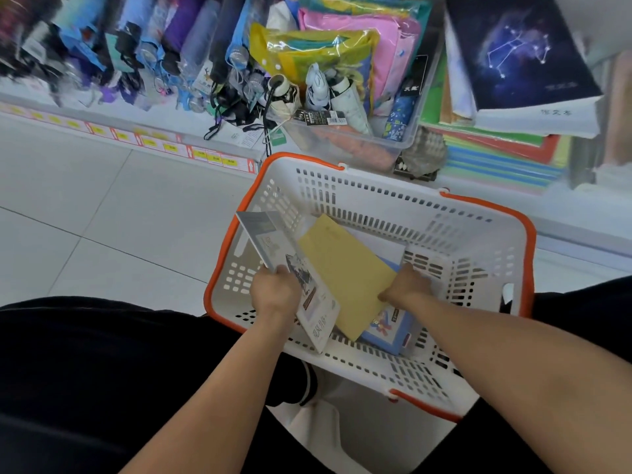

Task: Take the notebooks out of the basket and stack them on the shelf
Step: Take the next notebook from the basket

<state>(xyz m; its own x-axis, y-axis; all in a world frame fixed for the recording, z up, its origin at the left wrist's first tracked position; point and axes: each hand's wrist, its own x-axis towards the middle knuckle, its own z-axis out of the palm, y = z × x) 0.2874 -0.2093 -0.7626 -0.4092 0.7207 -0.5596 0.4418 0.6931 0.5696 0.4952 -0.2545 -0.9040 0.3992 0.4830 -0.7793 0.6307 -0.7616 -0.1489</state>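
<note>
Notebooks are lying inside the white basket [478,234], which is sitting on the floor [85,217] in front of the shelf [581,217] and carrying orange handles along its rim. We are observing both hands reaching down into it. Our left hand [275,290] is gripping the grey-white notebook [273,248] at its lower edge, fingers curled round it, and is tilting it up against the basket's left wall so that its top corner is rising above the rim. Our right hand [407,285] is pinching the right edge of the yellow notebook [345,268], which is lying aslant, overlapping the grey-white one on its left. Under the yellow cover a blue notebook [390,328] is showing near the basket's near wall, and a white one [383,246] is showing beyond it; we cannot tell how many more are lying beneath.

On the shelf, at upper right, a dark starry notebook [519,53] is topping a stack of others. Just left of that stack a clear bin [355,145] is holding folded umbrellas and bagged goods, and further left a row of umbrellas [143,56] is filling the shelf.
</note>
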